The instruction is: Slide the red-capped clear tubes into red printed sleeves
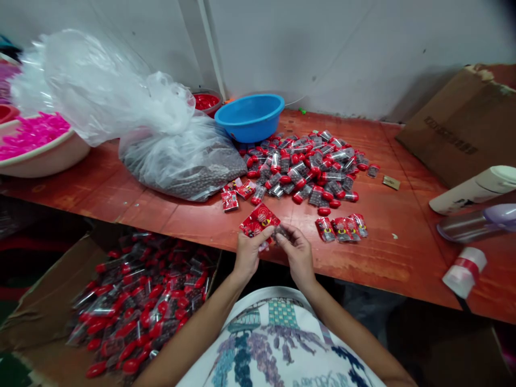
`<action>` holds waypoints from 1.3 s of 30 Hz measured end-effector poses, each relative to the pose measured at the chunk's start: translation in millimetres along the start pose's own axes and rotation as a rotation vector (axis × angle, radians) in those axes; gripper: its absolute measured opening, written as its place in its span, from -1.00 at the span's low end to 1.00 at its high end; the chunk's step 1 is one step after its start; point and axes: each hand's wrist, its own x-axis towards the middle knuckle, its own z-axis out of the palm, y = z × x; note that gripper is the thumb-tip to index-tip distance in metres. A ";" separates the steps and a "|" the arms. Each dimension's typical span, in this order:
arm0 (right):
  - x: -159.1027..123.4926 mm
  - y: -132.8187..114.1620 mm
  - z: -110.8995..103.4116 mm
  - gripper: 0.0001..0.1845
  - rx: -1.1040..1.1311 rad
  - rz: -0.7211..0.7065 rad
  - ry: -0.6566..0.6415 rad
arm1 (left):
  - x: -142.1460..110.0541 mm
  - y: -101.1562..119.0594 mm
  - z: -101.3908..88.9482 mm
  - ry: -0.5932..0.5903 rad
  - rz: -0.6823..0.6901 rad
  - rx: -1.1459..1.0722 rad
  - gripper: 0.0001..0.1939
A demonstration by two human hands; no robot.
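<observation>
As I watched from afar, my left hand (246,255) pinched a red packet (257,217) at the front of the table (387,255); it lay just forward of both hands, nearer the left, one corner pointing wallward, long axis unclear. My right hand (297,253) held a dark piece (281,231) beside it.

This looks like a small workshop handling goods in bulk: a heap of red-capped tubes (306,169) and a row of matching red packets (341,229) lie in front of a blue basin (252,130), on a worn red surface (374,263). Left of the basin sit a big plastic bag (171,156) of dark beads and a bowl (52,163) of pink pieces (36,134), and lower down an open cardboard box (56,290) holds many more tubes.
</observation>
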 end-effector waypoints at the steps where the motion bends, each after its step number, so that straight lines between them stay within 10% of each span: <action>1: -0.6 0.7 -0.1 -0.70 -0.061 -0.047 0.009 | -0.5 -0.1 0.0 0.000 0.011 0.015 -0.81; 22: 10.2 -19.5 -18.3 -0.62 -0.457 -0.198 -0.232 | 12.0 12.0 -8.8 -0.085 -0.110 0.169 -0.77; 30: 9.7 -12.0 -16.2 -0.81 -0.471 -0.241 -0.038 | 4.1 -2.1 -5.7 -0.087 -0.076 0.148 -0.76; 39: 7.4 -4.5 -22.5 -0.69 -0.461 -0.253 -0.153 | -1.0 -8.2 -1.2 -0.088 -0.166 0.119 -0.75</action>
